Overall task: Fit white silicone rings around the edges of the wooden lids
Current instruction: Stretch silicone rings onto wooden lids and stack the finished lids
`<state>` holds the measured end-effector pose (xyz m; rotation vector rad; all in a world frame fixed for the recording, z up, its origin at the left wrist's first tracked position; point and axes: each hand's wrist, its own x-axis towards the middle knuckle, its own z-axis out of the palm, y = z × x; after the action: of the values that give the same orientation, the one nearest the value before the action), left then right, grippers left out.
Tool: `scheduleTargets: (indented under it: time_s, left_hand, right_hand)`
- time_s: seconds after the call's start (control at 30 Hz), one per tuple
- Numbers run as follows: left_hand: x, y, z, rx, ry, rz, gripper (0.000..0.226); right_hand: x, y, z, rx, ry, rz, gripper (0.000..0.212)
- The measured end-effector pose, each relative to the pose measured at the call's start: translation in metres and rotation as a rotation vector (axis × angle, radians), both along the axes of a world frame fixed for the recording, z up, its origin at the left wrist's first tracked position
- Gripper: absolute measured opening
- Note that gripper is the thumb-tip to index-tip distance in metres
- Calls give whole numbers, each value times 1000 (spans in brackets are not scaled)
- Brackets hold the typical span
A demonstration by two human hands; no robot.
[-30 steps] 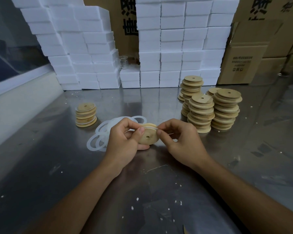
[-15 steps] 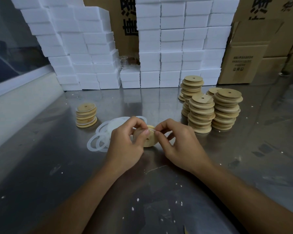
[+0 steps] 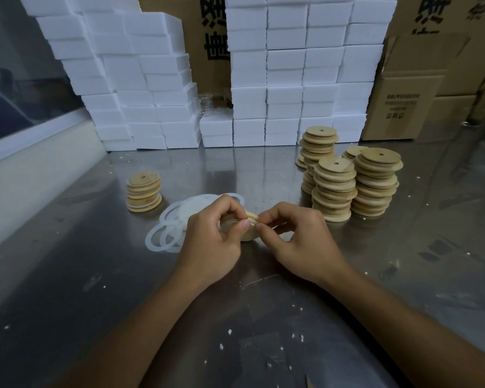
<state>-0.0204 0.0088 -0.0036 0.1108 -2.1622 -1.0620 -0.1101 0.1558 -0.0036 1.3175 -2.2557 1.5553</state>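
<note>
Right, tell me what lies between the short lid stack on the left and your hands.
The head view shows loose white rings on the steel table, between that stack and the left hand.

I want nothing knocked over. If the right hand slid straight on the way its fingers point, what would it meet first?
Probably the wooden lid its fingertips already pinch, then the left hand; the lid stacks lie off that line.

Left hand [image 3: 207,242]: fingers curled, thumb tip meeting the other hand's.
Right hand [image 3: 297,242]: fingers curled, pinching.
Forearms: converged from the bottom corners.
</note>
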Motion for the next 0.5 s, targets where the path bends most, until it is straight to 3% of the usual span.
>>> scheduleTargets:
  time_s: [0.2,0.4,0.5]
  left_hand:
    - [-2,-3,-1,161,-16,26,25]
    - [-5,-2,-3,373,-65,-53,21]
    - [-5,-1,-3,347,-92,-52,23]
  right_hand:
    - [-3,0,-3,62,-12,-16,7]
    - [-1,-1,-2,-18,21,-51,3]
    - [1,-1,-1,-33,54,-67,3]
